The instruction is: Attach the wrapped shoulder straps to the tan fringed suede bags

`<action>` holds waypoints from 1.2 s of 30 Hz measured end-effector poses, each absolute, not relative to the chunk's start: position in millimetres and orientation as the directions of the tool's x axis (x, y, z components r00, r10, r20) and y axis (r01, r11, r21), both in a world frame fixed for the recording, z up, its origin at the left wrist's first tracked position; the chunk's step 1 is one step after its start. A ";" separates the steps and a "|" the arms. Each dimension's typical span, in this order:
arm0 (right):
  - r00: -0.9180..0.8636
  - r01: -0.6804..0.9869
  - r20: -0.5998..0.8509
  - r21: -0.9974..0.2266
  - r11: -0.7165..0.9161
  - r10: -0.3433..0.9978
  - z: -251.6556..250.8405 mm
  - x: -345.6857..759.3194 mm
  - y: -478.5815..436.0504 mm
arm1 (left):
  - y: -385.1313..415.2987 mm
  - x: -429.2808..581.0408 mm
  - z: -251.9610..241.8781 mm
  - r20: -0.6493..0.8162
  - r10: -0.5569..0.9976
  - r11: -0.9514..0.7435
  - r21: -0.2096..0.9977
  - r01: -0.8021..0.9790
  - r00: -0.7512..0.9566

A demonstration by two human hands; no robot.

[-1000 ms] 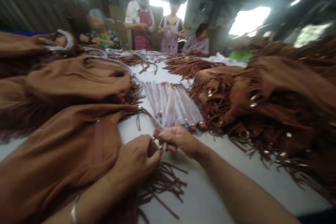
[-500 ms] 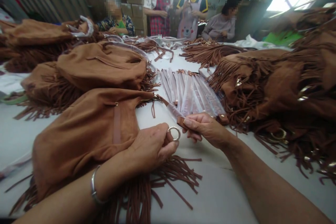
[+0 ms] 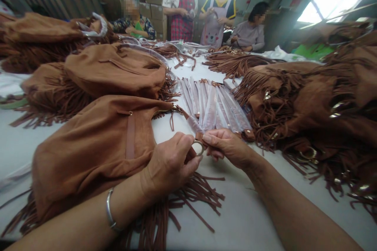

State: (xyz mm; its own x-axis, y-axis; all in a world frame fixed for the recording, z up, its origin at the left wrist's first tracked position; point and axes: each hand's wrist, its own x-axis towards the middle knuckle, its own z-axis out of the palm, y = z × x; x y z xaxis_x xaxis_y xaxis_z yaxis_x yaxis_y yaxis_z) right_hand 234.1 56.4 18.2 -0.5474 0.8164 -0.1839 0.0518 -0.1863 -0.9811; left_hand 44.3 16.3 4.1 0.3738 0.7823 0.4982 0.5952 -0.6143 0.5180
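A brown suede-look bag (image 3: 88, 157) with long fringe lies on the table in front of me, mostly under my left forearm. My left hand (image 3: 173, 159) is closed on a metal ring (image 3: 198, 148) at the bag's near corner. Opposite it, my right hand (image 3: 225, 143) pinches the brown end of a plastic-wrapped strap (image 3: 193, 123). The strap's other end is joined to the bag's far corner by metal hardware (image 3: 177, 108). Strap end and ring meet between my fingertips; whether the strap passes through the ring I cannot tell.
Several plastic-wrapped straps (image 3: 212, 102) lie in a row beyond my hands. More fringed bags are stacked at the left (image 3: 114, 70) and heaped at the right (image 3: 318, 98). Cut brown fringe (image 3: 235, 60) lies farther back. Several people are across the white table (image 3: 235, 219).
My left hand has brought the ring slightly right, up against the strap end. My right hand keeps its pinch on the strap and has barely moved.
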 end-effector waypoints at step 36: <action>-0.548 0.022 -0.302 -0.937 -0.348 0.780 8.1 226.0 55.1 | 12.0 55.9 -2.7 0.391 0.803 -0.564 0.257 0.785 0.449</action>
